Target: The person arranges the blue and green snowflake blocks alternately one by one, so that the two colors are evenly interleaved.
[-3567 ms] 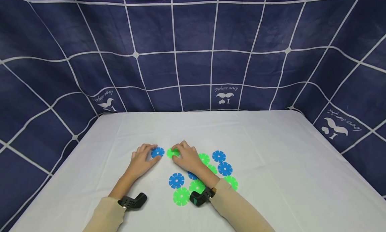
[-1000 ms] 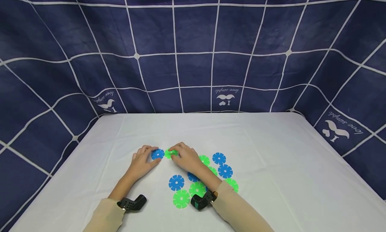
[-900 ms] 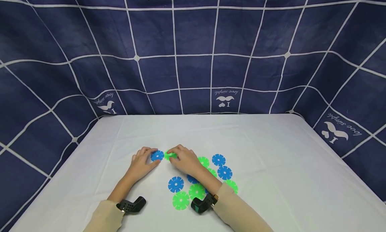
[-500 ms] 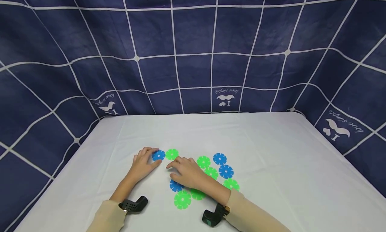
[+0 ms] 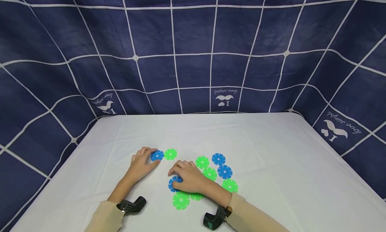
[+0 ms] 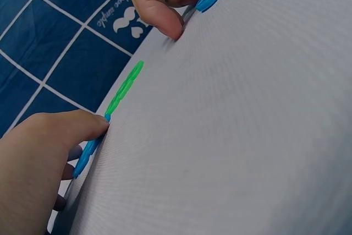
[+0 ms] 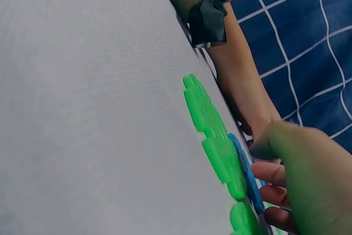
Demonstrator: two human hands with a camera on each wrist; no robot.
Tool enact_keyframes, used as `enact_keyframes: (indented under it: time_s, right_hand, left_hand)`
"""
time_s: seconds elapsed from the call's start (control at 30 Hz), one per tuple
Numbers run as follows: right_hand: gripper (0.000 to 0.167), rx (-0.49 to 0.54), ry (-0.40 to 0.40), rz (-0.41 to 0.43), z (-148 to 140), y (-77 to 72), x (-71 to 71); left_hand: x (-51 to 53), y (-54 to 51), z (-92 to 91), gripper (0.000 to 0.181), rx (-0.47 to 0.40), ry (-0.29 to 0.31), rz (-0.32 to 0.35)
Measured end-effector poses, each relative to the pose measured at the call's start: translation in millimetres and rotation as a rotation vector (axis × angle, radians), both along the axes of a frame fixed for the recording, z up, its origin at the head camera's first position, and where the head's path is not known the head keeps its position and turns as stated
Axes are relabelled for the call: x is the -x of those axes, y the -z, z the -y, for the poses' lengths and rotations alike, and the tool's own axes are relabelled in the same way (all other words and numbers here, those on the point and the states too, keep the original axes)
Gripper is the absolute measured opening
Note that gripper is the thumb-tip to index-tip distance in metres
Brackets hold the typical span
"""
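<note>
My left hand (image 5: 141, 165) steadies a blue notched interlocking disc (image 5: 157, 155) on the white table, index finger at its far edge and thumb at its near edge. Right beside that disc lies a green notched disc (image 5: 170, 154), its edge next to the blue one. My right hand (image 5: 190, 177) hovers over another blue disc (image 5: 174, 184), thumb above it and fingers loosely bent beyond it. In the left wrist view, the left thumb meets the rim of the blue disc (image 6: 85, 159). The right hand's palm and forearm hide part of the disc cluster.
Near the right hand lie green discs (image 5: 181, 200), more green ones (image 5: 202, 162) and two blue discs (image 5: 224, 172). A white cloth covers the table (image 5: 271, 158). A dark blue curtain (image 5: 193, 71) with white lines stands behind and at both sides.
The right hand first shifted the green disc left against the blue one, then let it go and moved back toward me over another blue disc. The left hand stays in place.
</note>
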State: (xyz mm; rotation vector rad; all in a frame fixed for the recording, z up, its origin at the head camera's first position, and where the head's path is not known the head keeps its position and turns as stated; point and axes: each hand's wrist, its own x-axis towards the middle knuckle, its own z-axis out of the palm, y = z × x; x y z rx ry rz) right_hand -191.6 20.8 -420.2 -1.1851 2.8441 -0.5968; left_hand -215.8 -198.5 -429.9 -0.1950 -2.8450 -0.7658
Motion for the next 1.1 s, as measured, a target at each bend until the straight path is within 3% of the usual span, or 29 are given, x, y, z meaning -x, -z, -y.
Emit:
enact_keyframes:
  time_s: [0.63, 1.1]
  right_hand:
    - [0.043, -0.047, -0.059, 0.065, -4.4, -3.3, -0.1]
    - [0.042, 0.051, -0.053, 0.188, -1.6, -7.2, 1.3]
  left_hand:
    - [-1.3, 1.0, 0.1, 0.053, -0.002, -0.012, -0.015]
    - [-1.5, 0.7, 1.0, 0.049, -0.001, -0.003, -0.027]
